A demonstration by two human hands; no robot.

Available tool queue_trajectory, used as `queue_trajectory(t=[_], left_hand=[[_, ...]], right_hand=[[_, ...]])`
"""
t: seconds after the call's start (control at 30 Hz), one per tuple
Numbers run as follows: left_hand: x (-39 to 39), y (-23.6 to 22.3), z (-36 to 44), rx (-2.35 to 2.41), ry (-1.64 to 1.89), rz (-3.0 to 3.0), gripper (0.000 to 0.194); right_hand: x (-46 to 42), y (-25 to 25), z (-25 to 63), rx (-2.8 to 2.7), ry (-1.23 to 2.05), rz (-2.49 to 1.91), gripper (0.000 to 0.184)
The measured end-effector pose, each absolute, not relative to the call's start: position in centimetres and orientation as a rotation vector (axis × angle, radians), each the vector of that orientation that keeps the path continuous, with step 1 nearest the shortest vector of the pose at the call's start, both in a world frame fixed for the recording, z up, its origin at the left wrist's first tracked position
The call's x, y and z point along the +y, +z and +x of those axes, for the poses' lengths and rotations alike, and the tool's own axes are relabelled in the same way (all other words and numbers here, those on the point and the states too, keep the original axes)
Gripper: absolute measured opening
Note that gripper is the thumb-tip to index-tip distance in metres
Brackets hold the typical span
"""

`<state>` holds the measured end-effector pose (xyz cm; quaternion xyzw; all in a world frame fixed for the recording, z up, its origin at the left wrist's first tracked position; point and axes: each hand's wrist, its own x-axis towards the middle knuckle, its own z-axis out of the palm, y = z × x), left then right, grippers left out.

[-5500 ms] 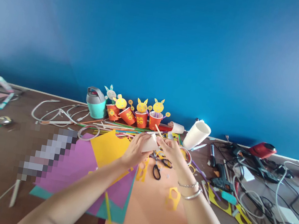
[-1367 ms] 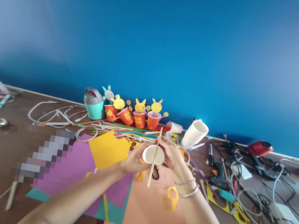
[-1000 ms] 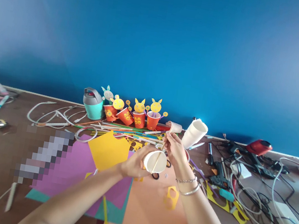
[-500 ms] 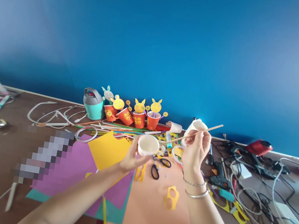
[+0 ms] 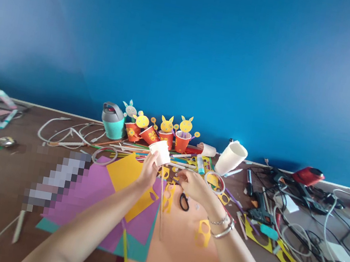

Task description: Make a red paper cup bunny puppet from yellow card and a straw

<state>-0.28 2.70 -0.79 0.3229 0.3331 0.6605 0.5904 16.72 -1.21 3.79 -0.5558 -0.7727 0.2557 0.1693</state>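
My left hand (image 5: pixel 148 172) is closed around a small white paper cup (image 5: pixel 160 153), lifted and tipped on its side. A thin wooden stick (image 5: pixel 162 207) hangs from the left hand and cup, slanting down over the peach paper (image 5: pixel 186 246). My right hand (image 5: pixel 194 188) is low over the paper's far edge, fingers bent downward and pressed together. What its fingertips hold, if anything, is hidden. Beneath it lie scissors (image 5: pixel 184 202), one black handle loop showing and the rest covered by the hand. Yellow paper scraps with round holes (image 5: pixel 203 232) lie nearby.
Red cups (image 5: pixel 181 142) with paper rabbit figures stand along the wall beside a teal container (image 5: pixel 113 127). A tall white cup (image 5: pixel 231 158) stands at back right. Glue guns (image 5: pixel 262 209) and tangled cables (image 5: pixel 298 238) spread rightward. Purple paper (image 5: pixel 78 197) lies left.
The stick has gone from my right hand to hanging beneath the left hand and cup. My right hand has dropped left toward the scissors. The small cup has risen left and tipped.
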Motion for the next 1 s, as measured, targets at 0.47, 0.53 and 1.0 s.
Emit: queue_trajectory(t=[0.47, 0.53, 1.0], left_hand=[[2.8, -0.4, -0.2, 0.64, 1.332, 0.42, 0.044], [2.9, -0.5, -0.1, 0.667, 1.307, 0.433, 0.043], [3.3, -0.4, -0.1, 0.783, 1.438, 0.349, 0.037]], right_hand=[[-2.7, 2.7, 14.9, -2.602, -0.028, -1.974, 0.028], [-2.6, 2.4, 15.2, -2.614, -0.057, -1.952, 0.03], [-3.5, 5.0, 15.5, -2.399, 0.358, -1.541, 0.042]])
